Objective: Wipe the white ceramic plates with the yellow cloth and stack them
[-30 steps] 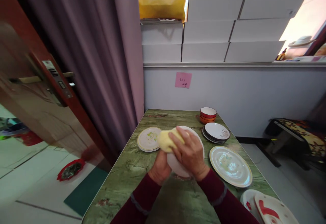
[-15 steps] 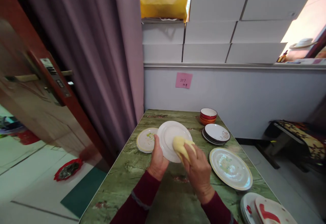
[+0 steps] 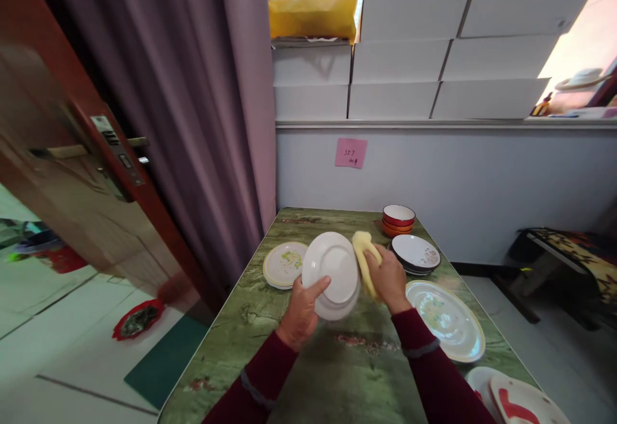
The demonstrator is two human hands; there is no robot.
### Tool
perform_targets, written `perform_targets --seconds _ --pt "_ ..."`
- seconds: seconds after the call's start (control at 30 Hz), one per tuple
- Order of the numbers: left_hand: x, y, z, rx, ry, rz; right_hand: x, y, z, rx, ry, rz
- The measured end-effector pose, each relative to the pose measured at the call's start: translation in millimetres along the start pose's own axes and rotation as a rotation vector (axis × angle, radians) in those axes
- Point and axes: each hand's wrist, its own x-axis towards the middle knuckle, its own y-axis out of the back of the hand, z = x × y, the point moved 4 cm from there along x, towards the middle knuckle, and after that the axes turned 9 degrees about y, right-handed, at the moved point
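Observation:
Tilted above the table, a white plate (image 3: 332, 270) is gripped at its lower left rim by my left hand (image 3: 299, 311), the thumb lying across its face. My right hand (image 3: 389, 277) is closed round a yellow cloth (image 3: 365, 260), held at the plate's right edge; I cannot tell whether the cloth touches the rim. Behind and left of the held plate lies a small stack of cream plates with a yellow rim (image 3: 285, 263). Right of my right hand is a large oval plate with a yellow rim (image 3: 448, 321), partly covered by my sleeve.
Red and orange bowls (image 3: 398, 215) are stacked at the table's far right, with dark-edged white plates (image 3: 417, 252) in front. More plates (image 3: 523, 401) sit at the near right corner. A pink note (image 3: 351, 153) hangs on the wall. A wooden door (image 3: 96, 148) stands left.
The cloth has moved from the plate's face to its right edge, and my right hand has moved right with it. The white plate has been turned, and my left thumb now lies across it.

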Motion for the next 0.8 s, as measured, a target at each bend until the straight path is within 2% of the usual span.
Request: perform_targets --seconds 0.07,0.1,0.17,0.23,0.3,0.4,0.5,0.57,0.6,0.67,0.73,0.77,0.8 --pt "1.2 2.1 14.7 0.277 -0.147 -0.030 -13.7 2.4 15.1 0.151 -0.151 -0.074" --pt "1.5 -0.2 22.4 0.426 -0.226 -0.096 -21.5 2.0 16.9 0.215 -0.206 -0.131" --pt "1.1 -8.9 35.4 0.670 -0.354 -0.310 -37.3 -2.8 11.6 0.426 -0.342 -0.291" --pt "0.1 -17.3 44.8 0.797 -0.407 -0.524 -52.0 -9.4 -2.5 0.709 -0.508 -0.453" --pt "0.8 -21.9 52.7 0.849 -0.409 -0.619 -62.4 -13.2 -17.8 0.906 -0.608 -0.531" --pt "0.8 -24.6 62.2 0.869 -0.453 -0.654 -73.8 -18.7 -29.3 1.003 -0.651 -0.526" --pt "-2.3 -21.1 62.0 0.971 -0.532 -0.698 -82.8 -27.3 -24.9 1.015 -0.659 -0.379" --pt "-2.4 -11.1 56.1 1.100 -0.571 -0.644 -88.2 -33.1 -16.2 1.009 -0.675 -0.255" --pt "-1.2 -3.1 52.6 1.154 -0.577 -0.563 -91.0 -35.5 -11.0 1.003 -0.688 -0.209" --pt "2.4 18.9 45.8 1.167 -0.534 -0.305 -96.2 -38.3 -0.4 0.987 -0.713 -0.154" --pt "5.0 46.0 35.8 1.012 -0.346 -0.029 -101.0 -38.3 9.1 0.973 -0.729 -0.137" --pt "5.2 58.0 26.7 0.891 -0.185 0.048 -103.5 -37.8 13.0 0.963 -0.735 -0.144" --pt "4.3 66.4 15.5 0.760 -0.011 0.066 -106.1 -37.3 16.2 0.950 -0.742 -0.162"
